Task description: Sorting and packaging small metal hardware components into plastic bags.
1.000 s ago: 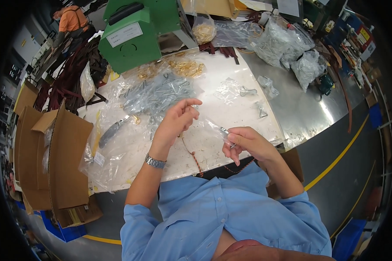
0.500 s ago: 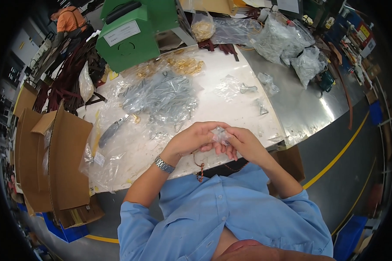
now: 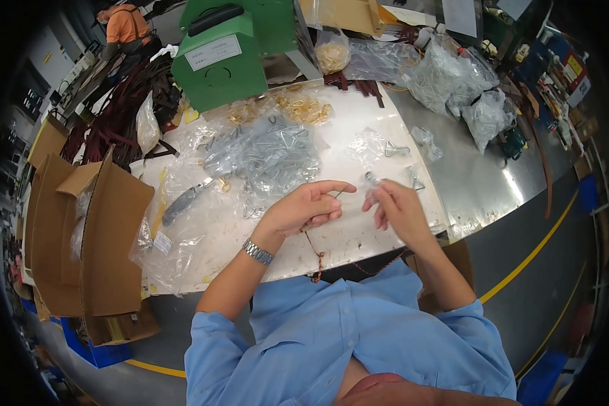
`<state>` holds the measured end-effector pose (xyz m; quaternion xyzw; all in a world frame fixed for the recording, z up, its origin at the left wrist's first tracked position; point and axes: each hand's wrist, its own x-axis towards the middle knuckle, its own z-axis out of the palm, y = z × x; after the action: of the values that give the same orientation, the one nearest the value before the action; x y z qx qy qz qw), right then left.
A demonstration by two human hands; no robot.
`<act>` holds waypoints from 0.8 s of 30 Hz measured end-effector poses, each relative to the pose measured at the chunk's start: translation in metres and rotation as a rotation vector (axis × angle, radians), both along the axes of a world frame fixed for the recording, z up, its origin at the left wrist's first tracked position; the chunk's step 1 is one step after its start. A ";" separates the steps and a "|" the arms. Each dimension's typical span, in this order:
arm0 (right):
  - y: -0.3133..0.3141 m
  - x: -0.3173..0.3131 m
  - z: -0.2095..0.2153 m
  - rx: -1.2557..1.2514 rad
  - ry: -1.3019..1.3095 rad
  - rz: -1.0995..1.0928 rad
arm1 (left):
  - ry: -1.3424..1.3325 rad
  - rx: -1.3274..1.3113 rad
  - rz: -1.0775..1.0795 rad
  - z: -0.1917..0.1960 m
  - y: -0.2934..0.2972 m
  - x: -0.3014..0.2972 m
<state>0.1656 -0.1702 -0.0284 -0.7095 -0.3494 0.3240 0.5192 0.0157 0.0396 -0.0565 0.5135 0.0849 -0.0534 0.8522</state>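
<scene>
Light-blue collared shirt — sleeves rolled up, silver metal wristwatch (image 3: 258, 252) — left wrist

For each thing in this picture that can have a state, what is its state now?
left hand: raised over the table, fingers curled, forefinger out.
right hand: pinching a small clear bag.
small clear bag: held up at the right fingertips; open or sealed, cannot tell.
cardboard box: flaps open.
green metal box: lid shut.
pile of metal rings: heaped in clear bags.

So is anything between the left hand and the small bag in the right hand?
Nothing visible does. The left hand and the right hand, holding the small clear bag, face each other above the table across an open gap.
</scene>
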 end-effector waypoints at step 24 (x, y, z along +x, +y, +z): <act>0.089 0.102 -0.014 -0.117 -1.202 0.405 | -0.141 0.137 0.688 0.016 0.036 -0.011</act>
<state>0.2672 -0.0816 -0.0425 -0.7145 -0.6887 -0.0205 0.1215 0.0044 0.0753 -0.0410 0.5131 0.1971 0.2783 0.7877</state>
